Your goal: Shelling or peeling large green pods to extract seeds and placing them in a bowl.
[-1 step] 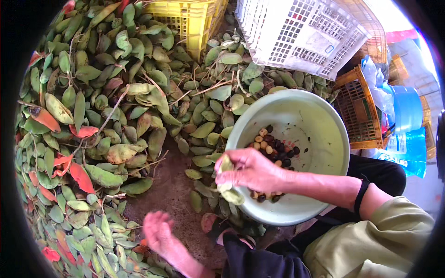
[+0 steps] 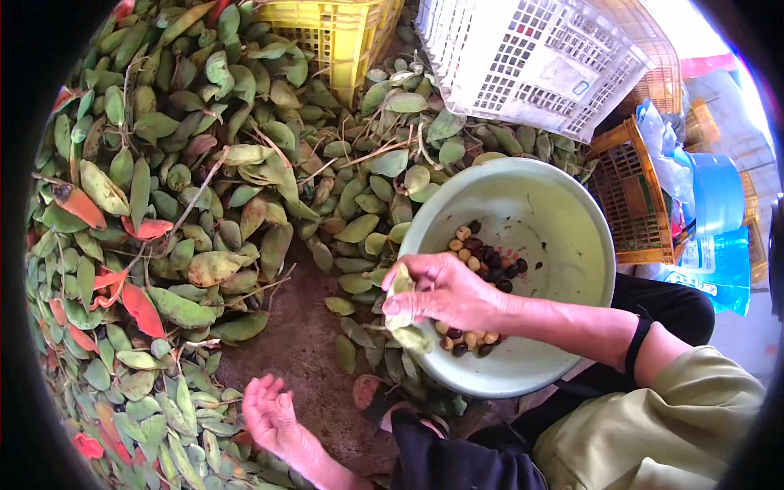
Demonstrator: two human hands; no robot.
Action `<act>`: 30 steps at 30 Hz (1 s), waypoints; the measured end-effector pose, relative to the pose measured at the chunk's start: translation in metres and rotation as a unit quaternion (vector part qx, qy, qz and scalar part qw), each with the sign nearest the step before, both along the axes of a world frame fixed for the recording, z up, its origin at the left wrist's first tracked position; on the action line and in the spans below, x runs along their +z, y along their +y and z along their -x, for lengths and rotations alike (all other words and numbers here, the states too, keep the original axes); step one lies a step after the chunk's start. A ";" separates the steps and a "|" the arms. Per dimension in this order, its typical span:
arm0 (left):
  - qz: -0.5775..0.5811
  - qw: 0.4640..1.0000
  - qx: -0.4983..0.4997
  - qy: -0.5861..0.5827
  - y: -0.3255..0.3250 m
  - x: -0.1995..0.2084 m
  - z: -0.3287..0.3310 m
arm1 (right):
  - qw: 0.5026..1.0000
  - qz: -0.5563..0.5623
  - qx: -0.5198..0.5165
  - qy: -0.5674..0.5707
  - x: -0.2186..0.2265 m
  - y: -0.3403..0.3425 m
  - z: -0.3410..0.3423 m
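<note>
Pinched between my right thumb and fingers is a split green seed pod (image 2: 400, 283), its pale inside partly showing. My right hand (image 2: 449, 290) holds it over the left rim of a pale green basin (image 2: 563, 204). Inside the basin lie several round seeds (image 2: 474, 255), some dark brown and some cream, partly hidden under my right hand and wrist. Lower left, my left hand (image 2: 276, 418) is open and holds nothing, fingers apart, above the brown ground beside a large heap of green pods (image 2: 188, 310).
Red-orange pods (image 2: 144, 310) and thin twigs are mixed into the heap. A yellow crate (image 2: 347, 49) and a white crate (image 2: 523, 65) stand at the back. An orange crate (image 2: 633, 192) and blue bags (image 2: 714, 261) are right of the basin. My sandalled foot (image 2: 376, 398) is below it.
My left hand has shifted slightly left, its fingers more clearly spread. My right hand, with the pod, has moved slightly right.
</note>
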State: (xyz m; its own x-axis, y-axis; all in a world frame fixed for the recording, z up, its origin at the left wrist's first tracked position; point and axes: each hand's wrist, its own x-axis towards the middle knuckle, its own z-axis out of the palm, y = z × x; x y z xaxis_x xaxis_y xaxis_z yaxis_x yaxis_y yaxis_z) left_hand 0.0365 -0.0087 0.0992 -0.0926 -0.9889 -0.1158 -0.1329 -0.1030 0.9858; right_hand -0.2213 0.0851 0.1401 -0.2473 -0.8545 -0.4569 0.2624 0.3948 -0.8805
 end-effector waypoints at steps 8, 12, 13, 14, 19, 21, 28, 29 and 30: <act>-0.211 0.932 -0.294 0.005 0.035 0.011 0.059 | 0.991 0.020 0.081 0.108 -0.008 -0.004 -0.036; -0.239 0.937 -0.245 0.067 0.040 0.006 0.055 | 0.975 0.056 0.169 0.136 -0.016 0.001 -0.036; -0.235 0.938 -0.242 0.085 0.043 0.004 0.057 | 0.961 0.076 0.187 0.191 -0.019 0.003 -0.035; -0.229 0.938 -0.240 0.101 0.045 0.004 0.059 | 0.943 0.127 0.166 0.259 -0.022 0.003 -0.034; -0.218 0.928 -0.284 0.100 0.043 -0.003 0.057 | 0.954 0.161 0.132 0.217 -0.019 0.003 -0.033; -0.243 0.924 -0.280 0.093 0.042 0.006 0.058 | 0.969 0.117 0.145 0.163 -0.010 0.002 -0.032; -0.245 0.932 -0.254 0.084 0.056 -0.004 0.063 | 0.954 0.109 0.132 0.247 -0.016 0.009 -0.034; -0.236 0.935 -0.254 0.072 0.058 -0.008 0.062 | 0.947 0.115 0.132 0.269 -0.018 0.009 -0.035; -0.227 0.939 -0.253 0.061 0.059 -0.010 0.061 | 0.947 0.119 0.137 0.264 -0.018 0.011 -0.035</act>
State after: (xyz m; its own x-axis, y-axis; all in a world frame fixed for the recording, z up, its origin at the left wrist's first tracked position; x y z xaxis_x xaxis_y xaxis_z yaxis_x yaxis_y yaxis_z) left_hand -0.0248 0.0499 0.0895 -0.5770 -0.6664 -0.4722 -0.1661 -0.4703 0.8667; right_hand -0.1864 0.0965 0.1216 -0.1419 -0.9829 -0.1173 -0.3225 0.1580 -0.9333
